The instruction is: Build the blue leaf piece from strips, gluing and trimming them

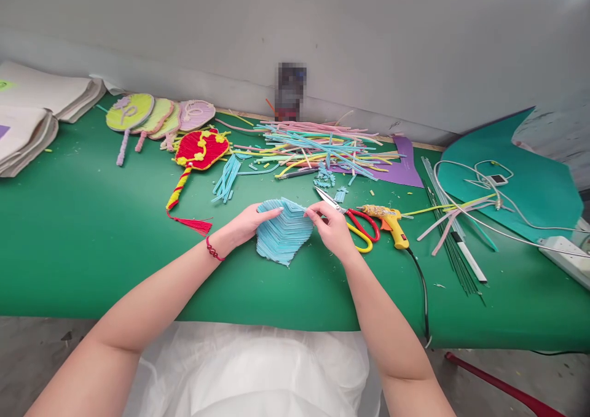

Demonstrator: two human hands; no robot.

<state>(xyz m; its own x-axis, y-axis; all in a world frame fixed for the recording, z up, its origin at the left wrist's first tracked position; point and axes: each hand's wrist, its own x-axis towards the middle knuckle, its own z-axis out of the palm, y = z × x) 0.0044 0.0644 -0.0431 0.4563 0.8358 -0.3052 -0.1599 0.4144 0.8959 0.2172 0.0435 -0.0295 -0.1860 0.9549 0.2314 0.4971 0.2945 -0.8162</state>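
Note:
A light blue leaf-shaped piece made of chevron rows of fuzzy sticks lies on the green table. My left hand grips its left edge, fingers curled over the top. My right hand pinches its upper right edge between thumb and fingers. A red bead bracelet sits on my left wrist.
Red-and-yellow-handled scissors and a yellow glue gun lie just right of my right hand. A heap of coloured fuzzy sticks lies behind. Finished fans, a red fan with tassel, green wires, teal sheet and power strip surround.

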